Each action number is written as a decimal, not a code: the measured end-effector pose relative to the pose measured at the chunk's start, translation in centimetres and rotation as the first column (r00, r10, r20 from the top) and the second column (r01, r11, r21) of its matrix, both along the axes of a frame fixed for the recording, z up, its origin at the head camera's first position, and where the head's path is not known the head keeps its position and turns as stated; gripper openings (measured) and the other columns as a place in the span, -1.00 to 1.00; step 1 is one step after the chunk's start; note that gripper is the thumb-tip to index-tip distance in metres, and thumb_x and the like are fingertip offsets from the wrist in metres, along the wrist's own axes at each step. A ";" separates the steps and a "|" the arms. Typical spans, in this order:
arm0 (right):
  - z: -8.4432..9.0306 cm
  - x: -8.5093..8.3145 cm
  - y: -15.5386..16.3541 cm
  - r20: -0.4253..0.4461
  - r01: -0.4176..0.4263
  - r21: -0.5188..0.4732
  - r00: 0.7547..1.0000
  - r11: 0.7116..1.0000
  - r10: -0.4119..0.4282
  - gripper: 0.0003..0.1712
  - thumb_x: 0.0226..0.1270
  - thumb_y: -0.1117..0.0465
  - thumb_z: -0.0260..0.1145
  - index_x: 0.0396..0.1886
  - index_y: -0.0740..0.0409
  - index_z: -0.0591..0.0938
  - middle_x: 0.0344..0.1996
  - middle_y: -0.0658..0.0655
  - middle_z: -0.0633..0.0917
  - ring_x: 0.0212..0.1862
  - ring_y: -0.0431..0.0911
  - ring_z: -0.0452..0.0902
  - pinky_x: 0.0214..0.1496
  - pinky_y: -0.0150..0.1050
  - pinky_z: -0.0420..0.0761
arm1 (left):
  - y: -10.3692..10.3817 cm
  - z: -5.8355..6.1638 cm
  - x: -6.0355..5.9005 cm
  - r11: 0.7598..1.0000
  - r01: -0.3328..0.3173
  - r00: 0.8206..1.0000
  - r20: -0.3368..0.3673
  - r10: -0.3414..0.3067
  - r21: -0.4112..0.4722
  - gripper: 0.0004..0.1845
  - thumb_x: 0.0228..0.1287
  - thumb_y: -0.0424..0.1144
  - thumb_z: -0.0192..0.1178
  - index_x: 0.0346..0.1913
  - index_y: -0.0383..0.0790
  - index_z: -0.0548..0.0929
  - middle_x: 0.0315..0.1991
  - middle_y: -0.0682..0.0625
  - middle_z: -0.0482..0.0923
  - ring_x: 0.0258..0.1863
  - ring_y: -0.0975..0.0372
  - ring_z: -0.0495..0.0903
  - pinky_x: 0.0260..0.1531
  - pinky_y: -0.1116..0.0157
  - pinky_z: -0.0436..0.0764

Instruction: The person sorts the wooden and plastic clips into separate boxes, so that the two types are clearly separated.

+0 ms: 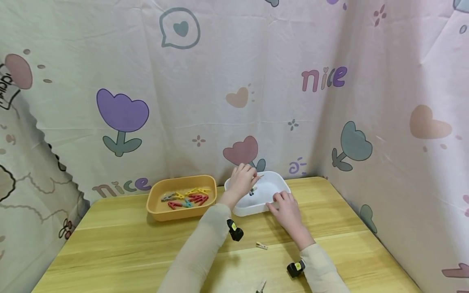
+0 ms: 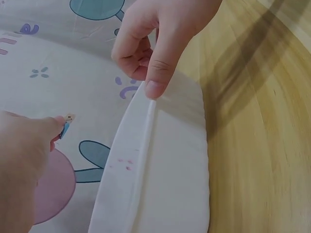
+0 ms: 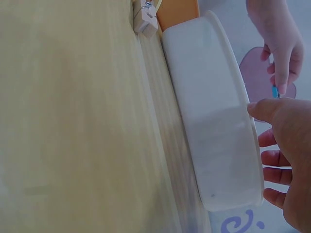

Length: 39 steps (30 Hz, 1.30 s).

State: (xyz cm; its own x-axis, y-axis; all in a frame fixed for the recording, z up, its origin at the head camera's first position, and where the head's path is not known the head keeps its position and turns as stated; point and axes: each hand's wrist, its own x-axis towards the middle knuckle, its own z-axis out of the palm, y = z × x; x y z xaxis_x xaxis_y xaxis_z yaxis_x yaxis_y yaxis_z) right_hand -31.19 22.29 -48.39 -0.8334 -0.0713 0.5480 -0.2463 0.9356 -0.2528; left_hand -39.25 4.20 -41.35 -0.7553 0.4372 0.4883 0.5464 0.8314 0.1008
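Sitting at far left, an orange tray (image 1: 181, 198) of coloured clothespins (image 1: 187, 198), apparently the supply. Pinching a blue clothespin (image 2: 65, 129) at the white tray (image 1: 278, 181)'s far rim, left hand (image 1: 242, 182), fingers curled on it, seemingly to clip it there. Steadying the near rim, right hand (image 1: 287, 209), thumb and fingers gripping; loose pale clothespin (image 1: 261, 245) lying nearer on table (image 1: 110, 244).

Our right hand (image 2: 160, 43) gripping the white tray (image 2: 165, 179) rim, thumb on the edge, our left hand (image 2: 22, 160) pinching a small clothespin (image 2: 66, 125), wooden table (image 2: 262, 121) beside
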 end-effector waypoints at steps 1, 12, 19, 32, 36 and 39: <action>0.0 0.0 0.0 0.003 0.001 -0.002 1.000 1.000 -0.001 -0.67 0.18 -0.01 0.43 -0.34 0.10 0.53 -0.26 0.11 0.55 -0.17 0.06 0.43 -0.08 -0.01 0.48 | 0.1 -0.1 0.0 1.000 -0.006 1.000 0.012 0.006 -0.001 -0.82 0.42 0.03 0.11 -0.19 0.03 0.59 -0.11 0.13 0.58 -0.08 0.21 0.42 -0.02 0.22 0.43; -0.3 0.1 -0.1 0.002 0.001 -0.004 1.000 1.000 -0.001 -0.67 0.17 0.00 0.44 -0.33 0.11 0.54 -0.26 0.12 0.56 -0.18 0.06 0.44 -0.09 0.00 0.49 | 1.3 -1.9 -0.8 0.996 -0.078 0.991 0.110 0.073 0.037 -0.80 0.41 0.05 0.10 -0.19 0.04 0.62 -0.10 0.09 0.58 0.02 0.19 0.44 0.01 0.20 0.44; -0.5 0.0 -0.1 -0.002 0.002 -0.001 1.000 1.000 -0.003 -0.66 0.16 -0.01 0.45 -0.33 0.11 0.54 -0.26 0.11 0.55 -0.19 0.05 0.43 -0.10 -0.01 0.50 | 1.3 -3.1 -1.1 0.992 -0.103 0.988 0.119 0.094 0.069 -0.80 0.39 0.06 0.12 -0.23 0.06 0.63 -0.11 0.11 0.58 -0.04 0.21 0.43 -0.03 0.24 0.42; -0.2 0.1 0.0 -0.010 0.004 0.012 1.000 1.000 -0.004 -0.67 0.17 -0.02 0.44 -0.34 0.09 0.53 -0.27 0.09 0.54 -0.20 0.03 0.42 -0.11 -0.03 0.49 | 2.0 -4.2 -1.6 0.985 -0.157 0.979 0.143 0.144 0.078 -0.80 0.39 0.06 0.12 -0.25 0.06 0.62 -0.10 0.11 0.56 -0.01 0.19 0.42 -0.03 0.22 0.40; -0.2 0.1 -0.1 -0.009 0.004 0.010 1.000 1.000 -0.004 -0.67 0.16 -0.01 0.45 -0.35 0.09 0.53 -0.28 0.09 0.54 -0.20 0.03 0.42 -0.13 -0.04 0.49 | 2.2 -4.1 -1.7 0.983 -0.162 0.979 0.135 0.149 0.084 -0.80 0.39 0.05 0.13 -0.25 0.04 0.61 -0.12 0.10 0.56 -0.03 0.18 0.43 -0.05 0.22 0.40; -0.1 0.0 0.0 -0.014 0.005 0.010 1.000 1.000 -0.005 -0.67 0.17 -0.01 0.44 -0.35 0.09 0.53 -0.28 0.09 0.54 -0.19 0.03 0.42 -0.12 -0.03 0.50 | 2.3 -4.0 -1.7 0.982 -0.164 0.979 0.134 0.151 0.097 -0.79 0.39 0.06 0.13 -0.24 0.03 0.61 -0.11 0.09 0.56 -0.02 0.17 0.43 -0.04 0.20 0.40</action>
State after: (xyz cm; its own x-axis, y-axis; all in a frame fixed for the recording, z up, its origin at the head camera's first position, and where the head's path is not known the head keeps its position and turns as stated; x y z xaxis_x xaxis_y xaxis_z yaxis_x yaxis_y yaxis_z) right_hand -31.24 22.26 -48.53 -0.8261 -0.0729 0.5588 -0.2454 0.9392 -0.2403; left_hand -40.99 6.51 -45.32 -0.8688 0.2582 0.4226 0.3868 0.8866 0.2535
